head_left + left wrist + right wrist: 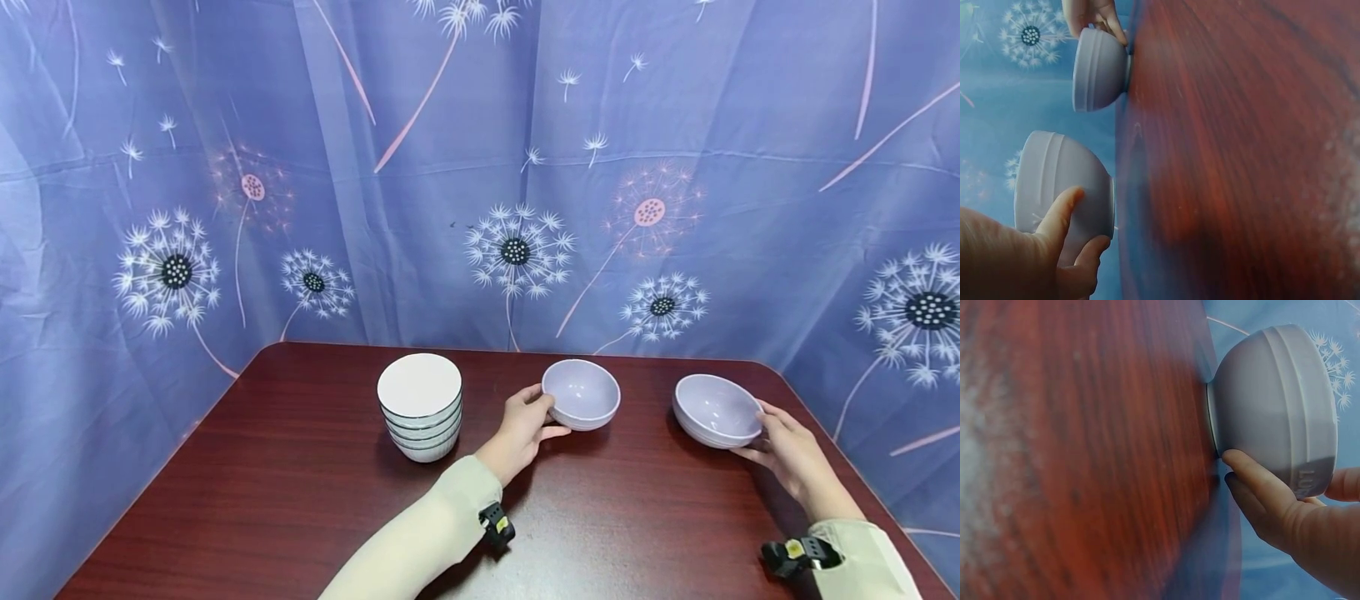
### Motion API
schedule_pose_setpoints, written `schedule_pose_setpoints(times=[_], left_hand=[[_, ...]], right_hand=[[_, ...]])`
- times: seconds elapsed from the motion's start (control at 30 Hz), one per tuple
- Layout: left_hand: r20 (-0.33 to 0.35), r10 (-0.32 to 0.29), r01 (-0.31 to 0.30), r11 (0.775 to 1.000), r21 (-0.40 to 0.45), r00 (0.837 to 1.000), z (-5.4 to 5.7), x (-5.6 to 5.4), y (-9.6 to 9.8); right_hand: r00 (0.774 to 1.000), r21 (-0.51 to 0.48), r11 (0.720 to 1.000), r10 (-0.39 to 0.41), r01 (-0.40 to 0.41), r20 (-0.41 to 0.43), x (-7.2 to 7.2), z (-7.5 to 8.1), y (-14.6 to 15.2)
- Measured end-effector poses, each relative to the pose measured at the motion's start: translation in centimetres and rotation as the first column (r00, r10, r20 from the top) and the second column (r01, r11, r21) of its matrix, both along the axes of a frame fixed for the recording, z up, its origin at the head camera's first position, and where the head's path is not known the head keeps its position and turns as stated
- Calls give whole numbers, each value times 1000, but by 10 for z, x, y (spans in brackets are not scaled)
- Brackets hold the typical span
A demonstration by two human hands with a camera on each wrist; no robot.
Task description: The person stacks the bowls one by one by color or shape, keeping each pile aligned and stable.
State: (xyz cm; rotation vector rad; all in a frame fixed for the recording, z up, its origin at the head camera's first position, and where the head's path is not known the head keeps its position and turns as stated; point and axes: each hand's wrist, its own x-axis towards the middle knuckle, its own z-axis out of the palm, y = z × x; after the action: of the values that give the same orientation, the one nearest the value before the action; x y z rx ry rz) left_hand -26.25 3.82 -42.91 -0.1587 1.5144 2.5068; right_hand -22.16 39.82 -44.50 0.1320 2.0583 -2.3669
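My left hand [522, 427] grips a pale lavender bowl [581, 394] by its near left side, thumb at the rim and fingers under the wall. In the left wrist view that bowl [1063, 181] appears slightly off the table. Over at the right, my right hand [787, 454] holds a second lavender bowl [717, 409] by its right side, tilted a little. The right wrist view shows this bowl [1279, 406] with its foot at or just above the tabletop; I cannot tell if it touches. Both bowls look empty inside.
A stack of several white bowls [422, 417] with dark rims stands left of my left hand. The dark red wooden table [247, 492] ends at a blue dandelion-print curtain [420, 208] behind and at both sides. A black wrist camera [497, 525] sits on my left sleeve.
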Motion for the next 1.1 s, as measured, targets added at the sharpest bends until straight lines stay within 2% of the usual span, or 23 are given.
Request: schedule_pose_setpoints(times=[0.17, 0.33, 0.7, 1.1], left_hand=[[1, -18, 18, 1000, -3, 1000, 5, 7, -7], [-1, -20, 20, 1000, -10, 1000, 7, 12, -13], [-4, -27, 27, 998, -51, 1000, 9, 24, -27], [9, -42, 43, 997, -60, 999, 8, 35, -41]], right_hand=[[999, -36, 999, 12, -13, -30, 1, -1, 1], [1000, -25, 1000, 12, -12, 3, 2, -1, 2], [999, -86, 996, 31, -34, -40, 1, 1, 0], [999, -87, 996, 20, -22, -30, 2, 0, 0]])
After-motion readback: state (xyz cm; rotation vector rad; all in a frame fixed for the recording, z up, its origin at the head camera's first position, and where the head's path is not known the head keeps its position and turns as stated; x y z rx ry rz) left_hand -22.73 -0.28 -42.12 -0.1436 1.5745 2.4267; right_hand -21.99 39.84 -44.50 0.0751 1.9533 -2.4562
